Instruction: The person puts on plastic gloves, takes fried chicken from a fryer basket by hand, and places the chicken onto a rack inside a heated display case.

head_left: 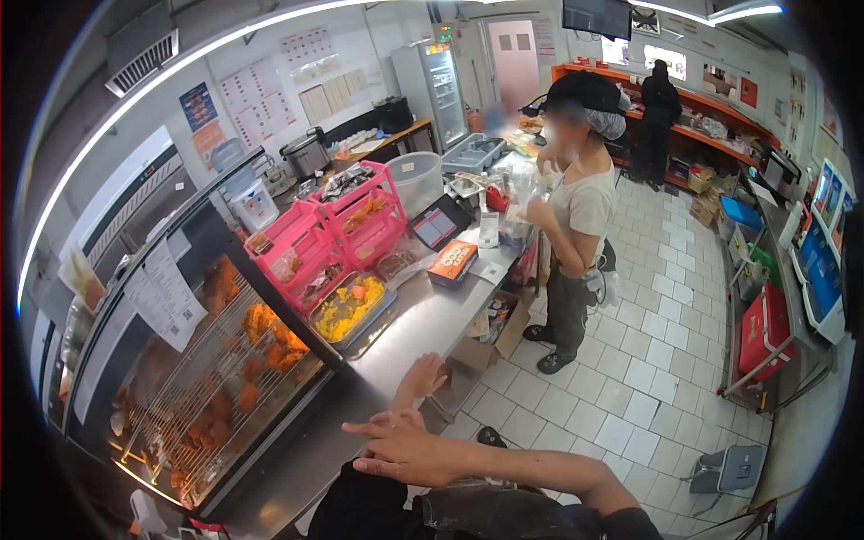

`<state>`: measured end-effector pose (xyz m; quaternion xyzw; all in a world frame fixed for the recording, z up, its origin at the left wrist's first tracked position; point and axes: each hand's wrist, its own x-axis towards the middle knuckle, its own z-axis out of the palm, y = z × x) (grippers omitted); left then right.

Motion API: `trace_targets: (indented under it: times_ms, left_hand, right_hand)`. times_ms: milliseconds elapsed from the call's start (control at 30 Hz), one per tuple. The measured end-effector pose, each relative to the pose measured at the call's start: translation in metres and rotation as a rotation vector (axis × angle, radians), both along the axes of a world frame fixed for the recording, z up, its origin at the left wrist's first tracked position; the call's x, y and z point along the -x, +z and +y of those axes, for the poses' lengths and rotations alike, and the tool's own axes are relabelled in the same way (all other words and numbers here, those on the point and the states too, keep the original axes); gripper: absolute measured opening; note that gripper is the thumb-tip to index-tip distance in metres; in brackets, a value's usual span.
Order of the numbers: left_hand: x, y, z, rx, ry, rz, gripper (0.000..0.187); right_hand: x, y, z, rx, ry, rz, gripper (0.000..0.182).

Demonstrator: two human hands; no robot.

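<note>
My left hand (421, 374) reaches out beside the edge of the metal counter (382, 360), fingers stretched and nothing in it. Across my left forearm lies my right hand (400, 450), its fingers spread and empty; it appears to rest against that arm near the wrist. Nearest to both hands are a metal tray of yellow food (349, 310) and a lit glass display case (328, 364) with fried pieces (270, 335) on wire racks. Further along the counter, an orange box (453, 263) sits by a tablet screen (441, 223).
Pink tiered racks (297, 256) of packets stand behind the tray. A co-worker (576, 198) stands at the counter's far end, hands raised near the chest. An open cardboard box (499, 328) is below the counter. Another person (655, 117) stands at the orange shelves. A grey bag (727, 470) lies on the floor.
</note>
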<state>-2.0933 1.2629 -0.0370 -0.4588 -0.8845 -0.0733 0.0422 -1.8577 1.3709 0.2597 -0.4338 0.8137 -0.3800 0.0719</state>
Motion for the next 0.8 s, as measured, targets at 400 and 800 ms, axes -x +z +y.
trace_targets:
  times_ms: [400,800]
  left_hand:
    - [0.009,-0.034,-0.018,-0.15,0.14,0.044,0.062]
    - [0.005,-0.037,-0.016,-0.185,0.277,0.081,0.059]
  right_hand:
    - [0.014,0.0,0.017,0.087,-0.218,-0.154,0.064]
    - [0.029,-0.015,0.015,0.132,-0.001,-0.272,0.059]
